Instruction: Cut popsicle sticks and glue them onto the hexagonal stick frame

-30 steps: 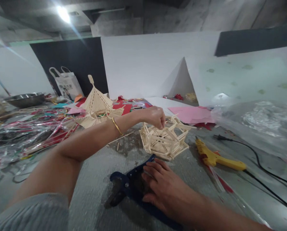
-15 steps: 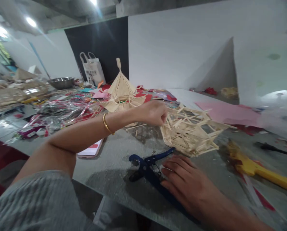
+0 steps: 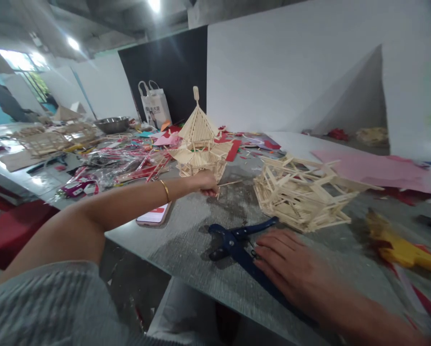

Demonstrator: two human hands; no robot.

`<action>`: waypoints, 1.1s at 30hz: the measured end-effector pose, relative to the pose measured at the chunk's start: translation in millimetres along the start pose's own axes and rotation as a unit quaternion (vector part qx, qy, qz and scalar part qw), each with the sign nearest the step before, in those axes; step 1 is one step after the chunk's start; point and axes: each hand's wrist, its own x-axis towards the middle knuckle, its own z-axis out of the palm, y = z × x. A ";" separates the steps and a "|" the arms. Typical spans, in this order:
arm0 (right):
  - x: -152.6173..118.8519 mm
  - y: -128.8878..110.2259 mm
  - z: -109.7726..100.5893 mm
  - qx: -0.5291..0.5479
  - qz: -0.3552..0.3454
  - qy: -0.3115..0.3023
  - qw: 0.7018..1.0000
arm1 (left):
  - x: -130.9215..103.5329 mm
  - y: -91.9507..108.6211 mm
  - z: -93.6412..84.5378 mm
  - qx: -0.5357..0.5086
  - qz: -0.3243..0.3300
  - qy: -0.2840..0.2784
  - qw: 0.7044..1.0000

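Observation:
My left hand is closed, its fingertips down by thin wooden sticks on the grey table, in front of a pagoda-like stick model with a pointed roof. What the fingers hold, if anything, is hidden. Flat over a blue hand cutter lies my right hand, fingers stretched out and resting by its handles rather than wrapped round them. The cutter's jaws point left. Beyond that hand, an openwork frame of wooden sticks rests on the table, apart from both hands.
A phone lies beneath my left forearm. Plastic wrappers and coloured paper cover the left and back. To the right are a yellow tool and pink sheets. A metal bowl and white bag stand farther back.
My left hand has moved left, from the openwork frame to the loose sticks before the pagoda model. My right hand stays over the cutter. The view has swung slightly left.

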 end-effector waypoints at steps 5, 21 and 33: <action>0.8 -2.3 -1.3 -0.014 -0.005 0.007 1.000 | 1.1 -0.7 4.7 -0.014 -0.035 -0.032 0.999; -1.9 -4.1 3.0 -0.005 -0.006 -0.002 1.000 | 0.8 1.6 12.3 0.140 0.038 0.028 0.989; 0.3 1.1 -0.5 -0.018 0.017 0.045 0.999 | -12.5 17.0 -11.0 0.310 0.211 0.087 0.923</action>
